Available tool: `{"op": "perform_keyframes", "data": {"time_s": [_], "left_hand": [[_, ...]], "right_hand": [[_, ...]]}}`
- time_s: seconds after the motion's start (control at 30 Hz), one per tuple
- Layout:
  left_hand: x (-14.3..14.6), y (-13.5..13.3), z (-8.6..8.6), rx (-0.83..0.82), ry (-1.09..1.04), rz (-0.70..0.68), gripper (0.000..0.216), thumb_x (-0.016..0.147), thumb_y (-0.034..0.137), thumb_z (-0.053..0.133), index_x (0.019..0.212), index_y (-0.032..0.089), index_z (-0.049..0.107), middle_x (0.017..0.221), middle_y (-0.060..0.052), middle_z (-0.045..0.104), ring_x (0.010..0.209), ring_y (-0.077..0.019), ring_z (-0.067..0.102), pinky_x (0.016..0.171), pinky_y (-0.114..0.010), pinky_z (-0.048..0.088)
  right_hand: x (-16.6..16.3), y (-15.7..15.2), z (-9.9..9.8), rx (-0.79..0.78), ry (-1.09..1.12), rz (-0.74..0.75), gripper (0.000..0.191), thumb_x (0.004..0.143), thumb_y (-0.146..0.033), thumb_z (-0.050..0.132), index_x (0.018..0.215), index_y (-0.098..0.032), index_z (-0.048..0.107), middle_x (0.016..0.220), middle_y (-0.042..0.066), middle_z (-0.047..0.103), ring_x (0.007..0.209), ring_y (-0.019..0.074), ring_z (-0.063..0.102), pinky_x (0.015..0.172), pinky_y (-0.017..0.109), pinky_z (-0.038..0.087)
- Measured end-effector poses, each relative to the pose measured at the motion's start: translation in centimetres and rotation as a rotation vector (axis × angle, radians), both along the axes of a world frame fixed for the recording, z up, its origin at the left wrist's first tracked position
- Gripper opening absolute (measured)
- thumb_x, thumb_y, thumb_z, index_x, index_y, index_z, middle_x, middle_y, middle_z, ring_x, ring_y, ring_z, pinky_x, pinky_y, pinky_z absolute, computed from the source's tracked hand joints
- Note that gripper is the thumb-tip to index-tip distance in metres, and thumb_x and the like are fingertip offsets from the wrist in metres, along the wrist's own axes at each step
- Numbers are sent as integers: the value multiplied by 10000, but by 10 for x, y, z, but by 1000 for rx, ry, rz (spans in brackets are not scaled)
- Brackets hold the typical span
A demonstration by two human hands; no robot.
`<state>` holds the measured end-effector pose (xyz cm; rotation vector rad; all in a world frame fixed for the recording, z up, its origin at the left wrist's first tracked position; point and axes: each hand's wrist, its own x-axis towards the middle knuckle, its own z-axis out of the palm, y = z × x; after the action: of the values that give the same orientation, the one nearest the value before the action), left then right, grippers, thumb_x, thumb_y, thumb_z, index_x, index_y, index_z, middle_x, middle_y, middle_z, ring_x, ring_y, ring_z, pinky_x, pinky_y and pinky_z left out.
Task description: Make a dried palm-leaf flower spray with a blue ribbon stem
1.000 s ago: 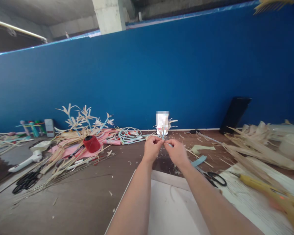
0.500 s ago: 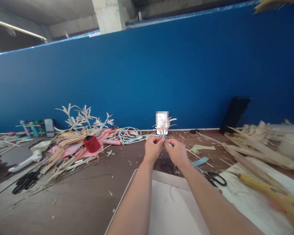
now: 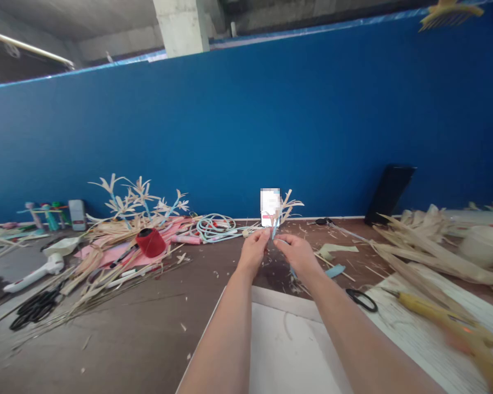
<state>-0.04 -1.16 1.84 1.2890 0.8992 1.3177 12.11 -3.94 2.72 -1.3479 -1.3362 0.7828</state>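
Both my hands meet over the desk around a flower [image 3: 286, 207] of pale husk-like strips with a light-blue wrapped stem [image 3: 275, 230]. My left hand [image 3: 252, 251] is closed, thumb and fingers pinching at the stem's left side. From the right, my right hand [image 3: 298, 253] pinches the lower stem between thumb and fingertips; the exact grip is small and partly hidden. A piece of light-blue strip [image 3: 293, 271] shows just beneath my right hand; whether it joins the stem I cannot tell. Behind the flower stands a lit phone screen [image 3: 270, 208], partly blurred out.
Finished-looking husk flowers [image 3: 142, 197], a red thread spool [image 3: 151, 242] and a white glue gun-like tool [image 3: 51, 265] lie left, with black scissors [image 3: 36, 306]. To the right are a yellow glue gun [image 3: 439, 314], scissor handles [image 3: 362, 300] and dry husks [image 3: 411, 246]. A white tray [image 3: 287, 350] lies under my forearms.
The flower has tilted to the right and its head shows more clearly beside the phone. My hands have drawn slightly apart. The camera view has shifted a little.
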Motion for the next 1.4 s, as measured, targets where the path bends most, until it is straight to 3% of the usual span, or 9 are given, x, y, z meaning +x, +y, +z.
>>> {"op": "perform_keyframes", "data": {"time_s": [0.2,0.37,0.63,0.9,1.07,1.4], "left_hand": [[-3,-1,2,11,24,-110,367,707,446,586,932,172,681,745,-17,549,533,-54,347,480,-191,268],[-4,0,2,56,-1,-80,309,686,417,619,857,173,701,880,-37,558,635,-79,432,509,-192,303],[-2,1,1,92,-13,5,288,666,407,640,814,172,716,794,-26,535,582,-72,402,493,-207,291],[-1,0,3,93,-10,25,275,662,392,643,801,165,712,797,-28,548,593,-77,415,490,-204,289],[0,0,4,18,-54,40,270,625,385,676,743,142,676,674,-1,557,546,-67,397,524,-209,304],[-1,3,2,78,26,114,250,629,375,668,725,146,645,707,-7,595,629,-101,483,633,-236,357]], "right_hand": [[0,3,-5,-22,57,6,396,651,-448,570,858,-131,687,496,-11,559,472,114,456,492,242,332],[0,2,-3,-1,49,23,360,655,-444,578,814,-139,681,481,-20,533,476,109,434,496,239,316],[-2,-1,2,10,5,-27,266,654,-415,592,709,-161,650,434,-49,451,443,92,355,482,236,290],[-4,-5,7,45,15,-61,265,639,-403,595,722,-160,659,539,-17,563,512,115,442,522,241,330],[-4,-6,8,80,-8,-46,275,653,-403,584,745,-160,675,670,12,635,603,138,503,576,249,366],[-3,-6,8,107,-91,-60,275,666,-398,561,741,-164,684,634,9,628,587,141,502,560,250,361]]}}
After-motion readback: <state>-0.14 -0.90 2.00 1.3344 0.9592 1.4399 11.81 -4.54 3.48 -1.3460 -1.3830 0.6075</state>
